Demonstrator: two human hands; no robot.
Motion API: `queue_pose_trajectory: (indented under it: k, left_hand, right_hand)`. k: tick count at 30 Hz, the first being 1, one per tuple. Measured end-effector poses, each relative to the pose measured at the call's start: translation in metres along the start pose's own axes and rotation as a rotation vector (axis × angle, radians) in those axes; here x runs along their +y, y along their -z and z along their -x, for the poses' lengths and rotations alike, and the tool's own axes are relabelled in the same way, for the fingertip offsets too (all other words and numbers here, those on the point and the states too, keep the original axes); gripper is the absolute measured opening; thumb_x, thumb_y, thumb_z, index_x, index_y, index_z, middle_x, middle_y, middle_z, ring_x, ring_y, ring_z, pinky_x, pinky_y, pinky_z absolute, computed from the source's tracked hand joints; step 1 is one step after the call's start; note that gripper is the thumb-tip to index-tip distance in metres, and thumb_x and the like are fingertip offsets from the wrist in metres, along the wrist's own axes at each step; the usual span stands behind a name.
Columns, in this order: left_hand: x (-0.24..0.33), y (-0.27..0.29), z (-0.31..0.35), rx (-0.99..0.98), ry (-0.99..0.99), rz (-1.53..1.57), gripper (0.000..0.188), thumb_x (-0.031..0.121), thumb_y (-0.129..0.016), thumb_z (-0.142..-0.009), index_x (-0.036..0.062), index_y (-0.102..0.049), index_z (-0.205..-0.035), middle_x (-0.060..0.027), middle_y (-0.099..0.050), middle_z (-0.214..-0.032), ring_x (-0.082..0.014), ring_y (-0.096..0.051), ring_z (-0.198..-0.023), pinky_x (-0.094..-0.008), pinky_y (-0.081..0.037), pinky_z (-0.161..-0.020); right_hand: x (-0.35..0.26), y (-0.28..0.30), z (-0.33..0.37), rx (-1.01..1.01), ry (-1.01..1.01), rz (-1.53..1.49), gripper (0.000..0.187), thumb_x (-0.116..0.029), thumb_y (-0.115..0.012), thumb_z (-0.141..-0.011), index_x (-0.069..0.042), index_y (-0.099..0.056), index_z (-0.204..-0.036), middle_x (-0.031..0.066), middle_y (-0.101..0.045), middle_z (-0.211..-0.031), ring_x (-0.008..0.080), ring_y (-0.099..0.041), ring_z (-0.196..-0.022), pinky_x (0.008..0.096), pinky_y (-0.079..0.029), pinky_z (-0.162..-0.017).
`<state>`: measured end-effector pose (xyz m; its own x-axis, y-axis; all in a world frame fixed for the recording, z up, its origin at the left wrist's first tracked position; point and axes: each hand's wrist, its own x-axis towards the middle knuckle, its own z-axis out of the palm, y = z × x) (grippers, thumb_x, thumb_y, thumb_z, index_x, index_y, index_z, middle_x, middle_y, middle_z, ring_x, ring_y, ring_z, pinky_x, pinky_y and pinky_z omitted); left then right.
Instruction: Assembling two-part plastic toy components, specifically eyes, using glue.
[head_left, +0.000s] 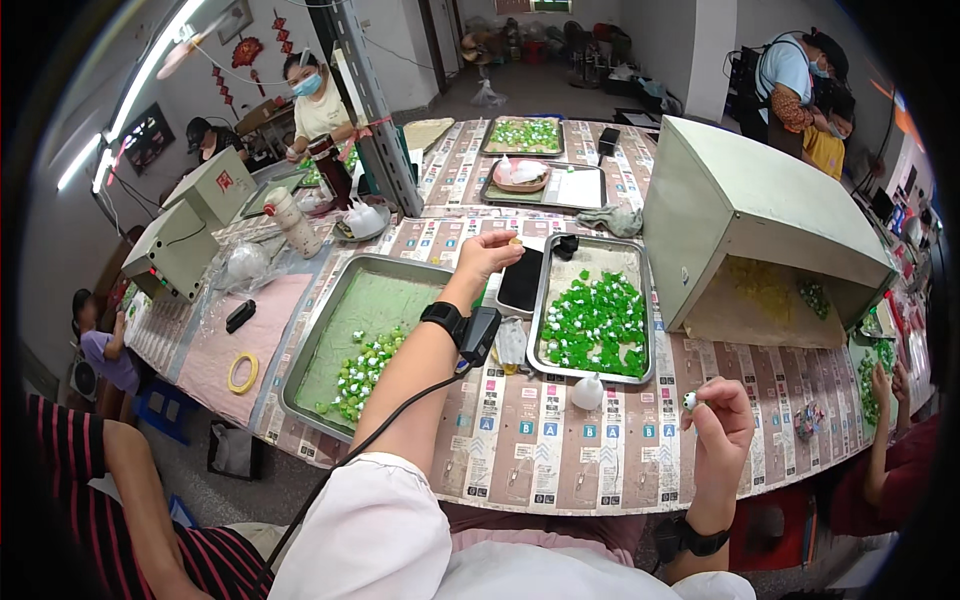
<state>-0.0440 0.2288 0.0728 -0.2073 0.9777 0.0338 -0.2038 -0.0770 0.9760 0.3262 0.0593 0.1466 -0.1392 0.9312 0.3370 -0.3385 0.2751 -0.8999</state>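
My left hand [488, 256] reaches over the table, its fingers pinched around a small yellowish piece [516, 241]. Beneath and beside it lies a black pad [520, 282] in a white tray. Nearer to me, my right hand [722, 425] grips a small round white-and-green piece [690, 401] between thumb and fingers. A metal tray [650, 350] full of green and white pieces sits between my hands. Under my left forearm, a larger metal tray [300, 350] holds several light green and white pieces. A small white squeeze bottle [587, 392] stands at the tray's front edge.
A grey-green metal box [760, 210] with an open front stands at the right. A pink cloth [225, 350], a yellow tape ring [243, 373] and a black object [240, 316] lie left. A metal post [375, 110] rises beyond. Co-workers sit around; one person's hands [890, 385] are far right.
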Motion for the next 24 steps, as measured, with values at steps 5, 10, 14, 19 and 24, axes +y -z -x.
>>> queue_pose_trajectory:
  k: [5,10,14,19,24]
  left_hand:
    - [-0.004,-0.003,-0.001,-0.004,0.011,0.026,0.036,0.0,-0.07,-0.074,-0.0042,-0.057,-0.107,-0.0112,-0.063,-0.096,-0.0183,-0.064,-0.087,-0.0268,-0.054,-0.078]
    - [-0.006,-0.004,-0.006,-0.015,0.009,0.023,0.036,0.001,-0.069,-0.075,-0.0047,-0.057,-0.108,-0.0109,-0.063,-0.097,-0.0178,-0.064,-0.086,-0.0265,-0.053,-0.079]
    - [-0.002,-0.002,-0.008,-0.018,0.005,-0.012,0.036,0.002,-0.07,-0.075,-0.005,-0.057,-0.108,-0.0107,-0.063,-0.098,-0.0173,-0.063,-0.087,-0.0256,-0.053,-0.079]
    - [-0.006,-0.007,-0.01,-0.037,0.039,-0.019,0.036,0.001,-0.069,-0.075,-0.0044,-0.057,-0.109,-0.0105,-0.063,-0.099,-0.017,-0.063,-0.088,-0.0256,-0.053,-0.08]
    - [-0.005,-0.007,-0.004,-0.042,0.017,-0.025,0.037,0.002,-0.069,-0.076,-0.004,-0.056,-0.11,-0.0103,-0.062,-0.1,-0.017,-0.063,-0.09,-0.0261,-0.052,-0.083]
  right_hand:
    - [0.001,0.003,0.002,-0.002,-0.013,-0.026,0.014,0.006,-0.053,-0.078,-0.001,-0.054,-0.089,0.0041,-0.049,-0.089,0.008,-0.051,-0.073,0.0208,-0.045,-0.064]
    - [0.002,0.005,0.001,-0.007,0.017,-0.049,0.015,0.007,-0.053,-0.078,-0.001,-0.053,-0.091,0.0042,-0.049,-0.089,0.008,-0.049,-0.074,0.0213,-0.045,-0.064]
    - [0.0,-0.001,-0.002,-0.011,0.045,-0.048,0.013,0.004,-0.054,-0.079,-0.001,-0.053,-0.091,0.0049,-0.049,-0.089,0.0088,-0.05,-0.073,0.0216,-0.045,-0.064]
    - [0.005,-0.001,0.0,-0.024,0.079,-0.068,0.013,0.0,-0.056,-0.08,-0.001,-0.052,-0.092,0.0062,-0.049,-0.09,0.0096,-0.051,-0.072,0.0214,-0.045,-0.063]
    - [-0.001,-0.005,0.006,-0.028,0.101,-0.074,0.013,-0.001,-0.057,-0.081,-0.001,-0.052,-0.093,0.0065,-0.049,-0.09,0.0096,-0.051,-0.072,0.0215,-0.045,-0.063]
